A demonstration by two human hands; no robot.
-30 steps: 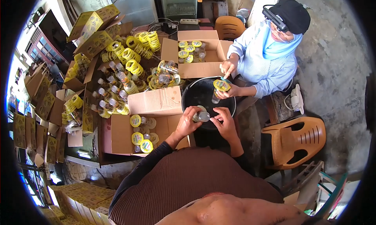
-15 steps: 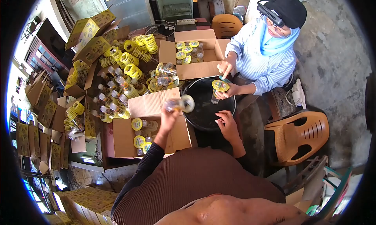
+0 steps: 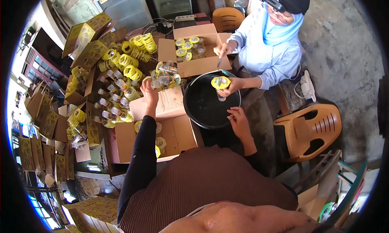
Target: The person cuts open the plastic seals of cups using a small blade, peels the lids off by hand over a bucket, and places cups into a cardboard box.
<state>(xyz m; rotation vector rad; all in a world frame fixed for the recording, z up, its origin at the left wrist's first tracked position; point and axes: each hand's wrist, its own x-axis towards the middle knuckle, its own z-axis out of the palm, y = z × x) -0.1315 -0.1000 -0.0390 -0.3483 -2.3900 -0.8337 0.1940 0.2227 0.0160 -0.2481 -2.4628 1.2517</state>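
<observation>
At the upper left of the open carton, my left hand is closed around the near end of a clear plastic bottle. That bottle lies against other clear bottles with dark, mixed contents, so its outline is partly hidden. My right hand holds nothing; its fingers are loosely bent and apart beside the rim of a black bucket. Opposite me, a co-worker's hand holds a clear container with a yellow round label above the bucket. The co-worker's other hand grips a thin blade-like tool.
The open carton before me holds a few yellow-topped containers. Another carton stands behind with several more. Bottles and yellow rings crowd the table's left. A brown plastic chair stands at right.
My left hand has carried the bottle from near the bucket leftward and away to the bottle pile. The co-worker's tool hand has lifted off the yellow label. My right hand stays by the bucket.
</observation>
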